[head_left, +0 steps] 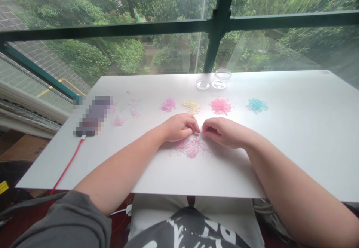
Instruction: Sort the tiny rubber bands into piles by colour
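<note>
A loose pile of mixed pink and lilac small rubber bands (192,147) lies on the white table in front of me. My left hand (181,127) rests at its far left edge, fingers curled down with the thumb close to them. Facing it, my right hand (224,131) has thumb and fingertips pressed together above the pile's right side. Whatever either hand pinches is too small to make out. Beyond them lie sorted heaps: purple bands (168,105), pale yellow bands (192,106), pink bands (221,106) and turquoise bands (257,105).
Clear round containers (203,85) stand at the table's back edge by the window. Scattered mixed bands (135,111) lie at the left. Beside them is a blurred-out phone (97,113) with a red cable (67,165) running over the white table's (303,147) front edge.
</note>
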`<state>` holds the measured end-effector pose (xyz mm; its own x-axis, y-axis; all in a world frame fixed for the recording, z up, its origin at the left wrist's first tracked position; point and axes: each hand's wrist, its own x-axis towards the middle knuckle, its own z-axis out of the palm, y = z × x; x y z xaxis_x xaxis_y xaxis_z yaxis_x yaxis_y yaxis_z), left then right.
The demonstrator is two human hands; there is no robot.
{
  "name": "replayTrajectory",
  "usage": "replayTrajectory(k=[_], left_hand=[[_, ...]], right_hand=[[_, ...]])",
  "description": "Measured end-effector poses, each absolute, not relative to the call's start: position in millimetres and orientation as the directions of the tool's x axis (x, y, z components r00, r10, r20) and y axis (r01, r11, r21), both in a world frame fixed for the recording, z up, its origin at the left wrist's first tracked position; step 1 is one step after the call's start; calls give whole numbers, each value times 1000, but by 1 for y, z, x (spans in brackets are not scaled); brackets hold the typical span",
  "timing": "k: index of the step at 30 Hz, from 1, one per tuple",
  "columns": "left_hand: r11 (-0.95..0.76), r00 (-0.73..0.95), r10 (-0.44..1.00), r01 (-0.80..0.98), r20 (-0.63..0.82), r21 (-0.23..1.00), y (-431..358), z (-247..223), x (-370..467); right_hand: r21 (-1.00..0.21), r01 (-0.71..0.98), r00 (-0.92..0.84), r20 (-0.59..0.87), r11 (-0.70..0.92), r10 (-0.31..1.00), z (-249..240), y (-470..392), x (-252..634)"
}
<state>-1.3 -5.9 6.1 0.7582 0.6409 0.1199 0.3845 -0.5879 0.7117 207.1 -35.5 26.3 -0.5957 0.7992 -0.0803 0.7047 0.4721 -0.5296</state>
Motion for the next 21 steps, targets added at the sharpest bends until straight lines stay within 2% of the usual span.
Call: replayTrajectory(k=[8,21], left_hand=[[-590,736,662,394,143,705,-7,7,-2],[-536,629,755,430,185,726,-8,3,-1]], right_hand=[[-538,722,-561,-86,435,824,24,-35,207],[-603,671,-480,90,431,873,15,-35,196]])
